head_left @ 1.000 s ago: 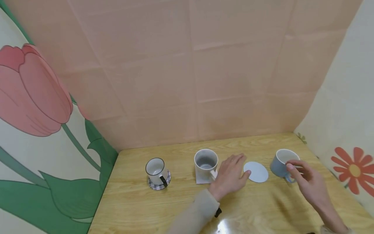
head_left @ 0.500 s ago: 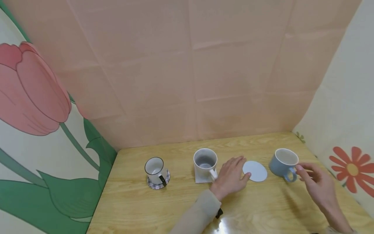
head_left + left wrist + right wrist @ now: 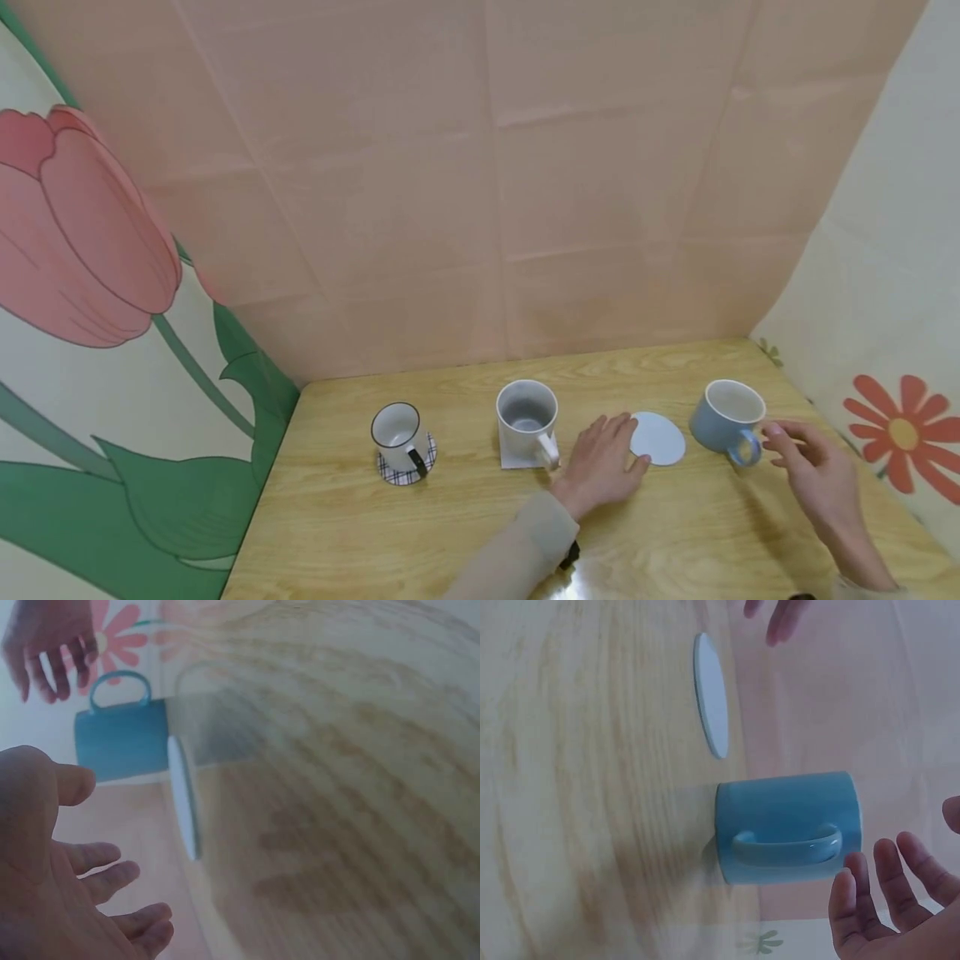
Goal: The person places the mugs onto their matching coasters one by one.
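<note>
A blue mug (image 3: 726,419) stands upright on the table, its handle (image 3: 745,448) turned toward my right hand (image 3: 816,479). That hand hovers just right of the handle, fingers loosely bent and holding nothing; the right wrist view shows a gap between its palm and the mug (image 3: 787,810). A round white coaster (image 3: 658,439) lies flat to the left of the mug. My left hand (image 3: 602,462) hangs beside the coaster's left edge with its fingers extended, and the left wrist view shows nothing in its grasp. In that view the coaster (image 3: 182,799) appears edge-on.
A white mug (image 3: 527,421) stands on a square white coaster (image 3: 514,460), close left of my left hand. Farther left, a black-rimmed mug (image 3: 397,437) sits on a round checked coaster (image 3: 396,477). A pink backdrop (image 3: 480,208) rises behind the wooden table (image 3: 330,517).
My right hand has drawn back to the right, from over the blue mug's rim to beside its handle. My left hand has shifted slightly toward the white coaster and down.
</note>
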Demonstrator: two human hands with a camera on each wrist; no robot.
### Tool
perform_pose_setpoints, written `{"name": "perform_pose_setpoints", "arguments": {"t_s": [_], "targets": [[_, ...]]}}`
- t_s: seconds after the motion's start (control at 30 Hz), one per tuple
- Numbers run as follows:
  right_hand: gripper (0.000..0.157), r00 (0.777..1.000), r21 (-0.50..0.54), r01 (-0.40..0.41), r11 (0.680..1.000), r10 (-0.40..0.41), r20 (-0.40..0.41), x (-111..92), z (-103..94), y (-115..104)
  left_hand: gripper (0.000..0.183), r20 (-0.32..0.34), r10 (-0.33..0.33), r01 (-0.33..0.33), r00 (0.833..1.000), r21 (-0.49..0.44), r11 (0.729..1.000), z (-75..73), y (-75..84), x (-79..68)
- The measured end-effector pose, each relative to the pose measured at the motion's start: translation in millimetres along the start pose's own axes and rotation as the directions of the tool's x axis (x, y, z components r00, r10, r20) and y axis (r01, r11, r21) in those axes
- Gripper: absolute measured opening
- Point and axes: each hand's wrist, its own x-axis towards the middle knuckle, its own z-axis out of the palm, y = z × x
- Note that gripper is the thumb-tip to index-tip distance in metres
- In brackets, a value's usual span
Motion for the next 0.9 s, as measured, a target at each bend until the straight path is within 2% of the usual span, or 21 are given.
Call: {"name": "perform_pose_setpoints", "arguments": {"t_s": [0.1,0.33,0.6,0.9], "targets": [[0.011,1.0,-0.002,0.004,1.0,-0.004,0.001,0.7,-0.4,3.7,0.06,0.013,-0.011,0.01,1.0,0.034,0.999,5.1,1.9,1.1],[0.017,0.998,-0.052,-0.052,0.997,0.054,0.028,-2.7,-0.4,9.7,0.059,0.043,-0.049,0.045,0.998,0.089,0.995,11.1,5.2,2.1],[0.028,0.999,-0.074,-0.04,0.996,0.042,0.023,-3.9,-2.7,17.9,0.064,0.068,-0.082,0.068,0.994,0.194,0.979,19.7,10.1,5.0],[0.044,0.997,-0.122,-0.065,0.99,0.07,0.03,-2.5,-1.3,25.1,0.065,0.106,-0.102,0.081,0.989,0.183,0.98,24.6,8.7,12.4]]}}
